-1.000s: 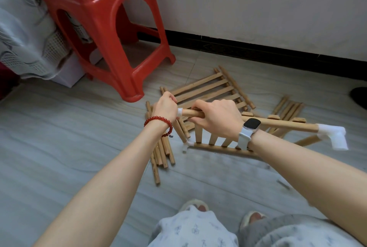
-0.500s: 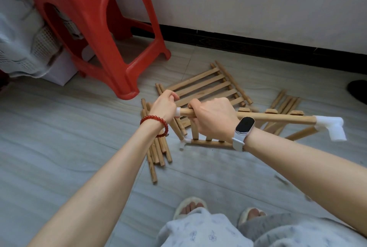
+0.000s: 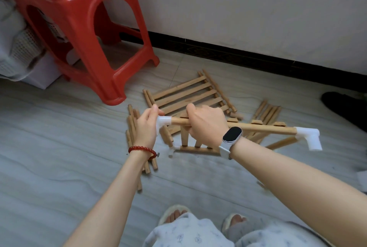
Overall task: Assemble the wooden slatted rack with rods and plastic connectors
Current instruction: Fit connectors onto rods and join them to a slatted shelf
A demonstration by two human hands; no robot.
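I hold a wooden slatted panel upright above the floor. My right hand (image 3: pixel 205 123) grips its top rod (image 3: pixel 262 127) near the left end. My left hand (image 3: pixel 147 127) pinches the white plastic connector (image 3: pixel 163 122) fitted on that rod's left end. A second white connector (image 3: pixel 309 137) caps the rod's right end. The panel's lower rod (image 3: pixel 198 149) carries a small white piece at its left tip. A second slatted panel (image 3: pixel 188 94) lies flat on the floor behind my hands.
Loose wooden rods (image 3: pixel 132 133) lie in a bundle under my left wrist, and more rods (image 3: pixel 266 111) lie at the right. A red plastic stool (image 3: pixel 75 28) stands at the back left. A dark shoe (image 3: pixel 341 105) sits at the right edge. My slippered feet (image 3: pixel 174 215) are below.
My left hand has slid back off the rod end, so the white connector there now shows; it was covered by the fist before. The right hand keeps its grip on the rod.
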